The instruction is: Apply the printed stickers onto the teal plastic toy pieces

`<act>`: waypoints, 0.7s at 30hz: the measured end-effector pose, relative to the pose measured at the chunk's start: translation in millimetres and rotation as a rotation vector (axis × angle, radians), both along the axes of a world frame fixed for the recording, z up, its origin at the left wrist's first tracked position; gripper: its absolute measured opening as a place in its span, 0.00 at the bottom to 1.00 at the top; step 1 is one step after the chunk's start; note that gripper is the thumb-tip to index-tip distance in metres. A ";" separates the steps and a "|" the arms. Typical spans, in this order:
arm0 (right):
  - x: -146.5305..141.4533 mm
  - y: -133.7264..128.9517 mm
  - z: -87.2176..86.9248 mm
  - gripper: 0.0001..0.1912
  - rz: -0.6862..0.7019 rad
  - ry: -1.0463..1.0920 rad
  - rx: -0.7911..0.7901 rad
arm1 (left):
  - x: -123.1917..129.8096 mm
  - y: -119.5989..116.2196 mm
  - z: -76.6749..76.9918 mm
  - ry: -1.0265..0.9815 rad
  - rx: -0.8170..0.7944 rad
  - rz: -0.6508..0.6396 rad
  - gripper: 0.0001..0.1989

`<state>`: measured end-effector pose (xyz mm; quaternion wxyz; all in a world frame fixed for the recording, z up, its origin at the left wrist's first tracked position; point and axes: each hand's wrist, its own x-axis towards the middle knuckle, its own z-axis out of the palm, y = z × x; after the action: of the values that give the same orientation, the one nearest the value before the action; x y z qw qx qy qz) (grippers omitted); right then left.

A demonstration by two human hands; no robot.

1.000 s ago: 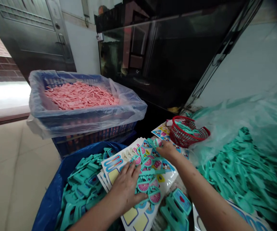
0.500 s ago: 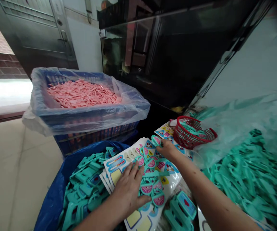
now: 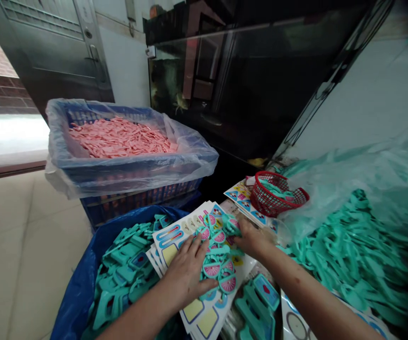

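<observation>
Pressing the left hand (image 3: 187, 273) flat, grip spread apart, onto teal-and-pink plastic pieces (image 3: 216, 267), the right hand (image 3: 253, 240) at one o'clock, grip clamped on a teal piece (image 3: 233, 225)

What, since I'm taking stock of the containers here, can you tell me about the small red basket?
The small red basket is open-topped and looks like plastic, with a solid rounded rim and lattice walls. It sits beyond the hands, with its rim slightly tilted, on colourful printed sheets. A few teal plastic pieces lie inside it. A clear plastic bag presses against its right side. It looks intact, and no hand touches it.
</observation>
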<state>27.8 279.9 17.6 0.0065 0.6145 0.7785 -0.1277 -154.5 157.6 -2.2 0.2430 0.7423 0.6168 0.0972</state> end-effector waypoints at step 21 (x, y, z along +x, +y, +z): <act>-70.3 33.9 -18.3 0.13 -0.105 0.151 -0.243 | 3.1 1.5 -1.4 0.026 0.018 -0.005 0.43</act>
<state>-42.4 313.8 -0.7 0.0155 0.6375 0.7225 -0.2671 -151.4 159.0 -3.6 0.2286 0.7474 0.6169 0.0927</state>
